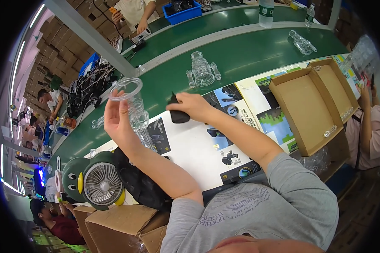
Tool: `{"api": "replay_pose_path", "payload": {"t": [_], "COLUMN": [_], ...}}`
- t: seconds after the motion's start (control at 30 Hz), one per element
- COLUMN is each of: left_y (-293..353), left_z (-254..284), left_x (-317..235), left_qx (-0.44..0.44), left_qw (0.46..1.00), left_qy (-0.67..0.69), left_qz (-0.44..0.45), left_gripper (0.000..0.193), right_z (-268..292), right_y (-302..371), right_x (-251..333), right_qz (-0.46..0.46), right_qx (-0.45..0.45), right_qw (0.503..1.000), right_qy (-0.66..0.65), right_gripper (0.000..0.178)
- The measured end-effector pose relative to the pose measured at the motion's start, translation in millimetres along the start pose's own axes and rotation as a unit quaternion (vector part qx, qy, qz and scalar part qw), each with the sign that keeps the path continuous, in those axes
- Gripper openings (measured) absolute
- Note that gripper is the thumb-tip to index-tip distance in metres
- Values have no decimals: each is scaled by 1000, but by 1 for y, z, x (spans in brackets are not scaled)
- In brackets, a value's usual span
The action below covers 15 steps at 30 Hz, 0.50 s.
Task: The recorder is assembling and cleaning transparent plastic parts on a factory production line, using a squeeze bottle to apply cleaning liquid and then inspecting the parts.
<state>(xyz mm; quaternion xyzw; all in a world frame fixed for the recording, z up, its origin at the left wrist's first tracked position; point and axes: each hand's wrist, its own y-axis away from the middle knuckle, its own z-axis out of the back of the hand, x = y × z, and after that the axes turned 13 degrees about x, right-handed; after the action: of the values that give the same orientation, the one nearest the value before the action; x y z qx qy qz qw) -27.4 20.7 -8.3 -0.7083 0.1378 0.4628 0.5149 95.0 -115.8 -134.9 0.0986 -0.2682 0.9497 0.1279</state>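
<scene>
My left hand, raised at the left of the work surface, grips a clear, see-through vessel near its wide round rim. The vessel is tilted, its ring-like rim up and its narrower, ribbed body hanging below. In my right hand is a bunched black cloth, held apart from the vessel above the white printed sheets. A similar clear vessel stands on the green table beyond my hands, with small clear tubes on both sides. Another clear piece lies farther right.
A penguin-shaped fan and a black bag are by my left forearm. Cardboard trays with small clear pieces lie at right. An opened carton stands lower left. People work across the table and at right.
</scene>
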Motion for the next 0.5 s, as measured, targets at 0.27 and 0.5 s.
{"api": "replay_pose_path", "payload": {"t": [0.27, 0.5], "left_y": [-3, -10], "left_z": [-7, -39], "left_x": [4, 39], "left_qx": [27, 107], "left_qw": [999, 990], "left_qy": [15, 47], "left_qz": [17, 74], "left_gripper": [39, 35], "right_z": [-9, 14], "right_y": [-2, -15], "right_x": [4, 10], "right_qz": [-44, -57], "right_qx": [144, -18], "right_qw": [987, 864], "right_qy": [-51, -501], "right_gripper": [54, 80]}}
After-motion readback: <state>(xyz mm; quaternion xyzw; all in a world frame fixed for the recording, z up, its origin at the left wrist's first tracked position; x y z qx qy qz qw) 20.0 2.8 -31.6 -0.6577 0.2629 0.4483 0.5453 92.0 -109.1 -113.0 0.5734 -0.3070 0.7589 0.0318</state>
